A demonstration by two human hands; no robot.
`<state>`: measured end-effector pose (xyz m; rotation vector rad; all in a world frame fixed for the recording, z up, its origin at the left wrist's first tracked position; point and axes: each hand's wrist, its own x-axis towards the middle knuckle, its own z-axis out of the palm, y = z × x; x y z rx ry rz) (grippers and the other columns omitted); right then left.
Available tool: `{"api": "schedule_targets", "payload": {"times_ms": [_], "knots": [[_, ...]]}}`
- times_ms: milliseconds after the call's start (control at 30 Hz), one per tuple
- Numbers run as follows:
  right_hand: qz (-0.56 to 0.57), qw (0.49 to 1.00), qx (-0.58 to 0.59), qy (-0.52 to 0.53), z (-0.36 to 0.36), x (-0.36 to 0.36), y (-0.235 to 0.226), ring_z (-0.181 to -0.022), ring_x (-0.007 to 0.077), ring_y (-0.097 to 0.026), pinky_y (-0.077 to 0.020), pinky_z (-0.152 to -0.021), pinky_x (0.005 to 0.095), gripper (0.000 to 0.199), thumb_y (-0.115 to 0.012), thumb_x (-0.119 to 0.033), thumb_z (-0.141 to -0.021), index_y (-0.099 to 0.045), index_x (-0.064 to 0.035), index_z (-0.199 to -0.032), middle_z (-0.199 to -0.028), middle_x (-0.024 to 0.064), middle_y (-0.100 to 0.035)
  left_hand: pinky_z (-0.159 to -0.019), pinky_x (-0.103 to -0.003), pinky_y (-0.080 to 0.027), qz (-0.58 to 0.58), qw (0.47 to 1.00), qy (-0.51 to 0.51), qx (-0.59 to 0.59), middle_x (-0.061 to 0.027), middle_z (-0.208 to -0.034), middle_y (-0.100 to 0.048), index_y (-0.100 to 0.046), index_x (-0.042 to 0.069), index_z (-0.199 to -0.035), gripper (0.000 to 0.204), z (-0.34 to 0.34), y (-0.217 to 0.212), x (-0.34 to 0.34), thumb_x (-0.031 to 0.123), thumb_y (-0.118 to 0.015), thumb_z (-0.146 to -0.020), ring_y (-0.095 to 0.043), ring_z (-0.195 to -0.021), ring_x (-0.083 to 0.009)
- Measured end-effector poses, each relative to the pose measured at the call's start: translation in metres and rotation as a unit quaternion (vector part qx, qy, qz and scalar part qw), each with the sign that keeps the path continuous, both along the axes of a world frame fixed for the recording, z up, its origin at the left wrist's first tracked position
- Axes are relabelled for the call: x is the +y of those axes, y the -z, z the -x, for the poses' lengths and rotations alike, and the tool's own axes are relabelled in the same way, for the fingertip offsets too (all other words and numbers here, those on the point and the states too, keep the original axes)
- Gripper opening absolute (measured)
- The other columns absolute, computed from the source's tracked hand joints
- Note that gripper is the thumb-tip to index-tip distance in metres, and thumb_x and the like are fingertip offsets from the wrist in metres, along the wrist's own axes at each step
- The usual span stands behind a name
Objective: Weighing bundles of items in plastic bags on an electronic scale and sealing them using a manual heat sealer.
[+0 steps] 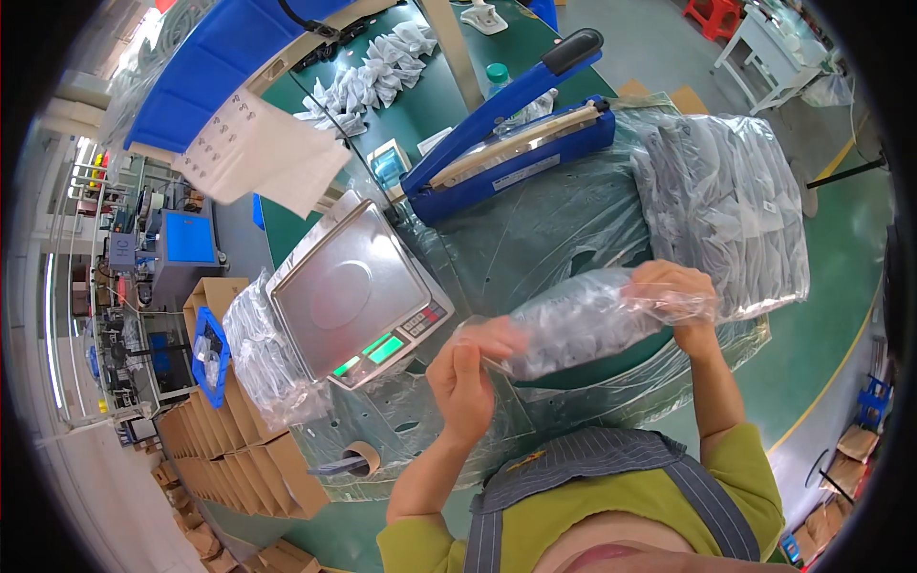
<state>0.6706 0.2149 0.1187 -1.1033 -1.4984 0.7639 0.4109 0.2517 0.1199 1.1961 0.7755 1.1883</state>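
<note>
Both forearms rise from the lower edge, in green sleeves. The left hand [465, 374] is lifted with its back to the camera, fingers pinched shut on the near end of a clear bag [573, 329] stuffed with pale small parts. The right hand [680, 298] is raised higher and curled over the bag's far end, gripping it. The bag hangs between the two hands, slanting up to the right, above the plastic-covered green table [430, 105]. Just left of the left hand sits a scale [349, 291] with a steel pan. Beyond lies a blue heat sealer [511, 143], and to its right a heap of filled bags [726, 201].
</note>
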Motion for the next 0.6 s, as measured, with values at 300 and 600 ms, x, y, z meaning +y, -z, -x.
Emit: {"api": "schedule_targets", "payload": {"times_ms": [300,600], "knots": [[0.188,0.967,0.084,0.149,-0.005,0.123,0.075,-0.056,0.0090,-0.047,-0.0354,-0.053,0.0253,0.039,-0.050,-0.025,-0.089,-0.058,-0.0006,-0.061,-0.059,0.0020,-0.055,-0.075,-0.031,-0.047,0.275,0.961,0.040,0.001,-0.0123,-0.093,-0.063,-0.058,0.000,-0.092,0.044,-0.029,0.091,0.158,0.042,-0.044,-0.092,-0.061,-0.091,-0.0231],[0.202,0.959,0.133,0.150,-0.044,0.193,0.111,-0.050,0.0069,-0.046,-0.0355,-0.049,0.0223,0.040,-0.051,-0.030,-0.091,-0.058,-0.0028,-0.062,-0.058,0.0000,-0.054,-0.074,-0.029,-0.046,-0.059,0.912,-0.013,0.406,-0.0095,-0.090,-0.064,-0.064,0.002,-0.091,0.034,-0.021,0.062,0.261,0.034,-0.051,-0.089,-0.061,-0.083,-0.0170]]}}
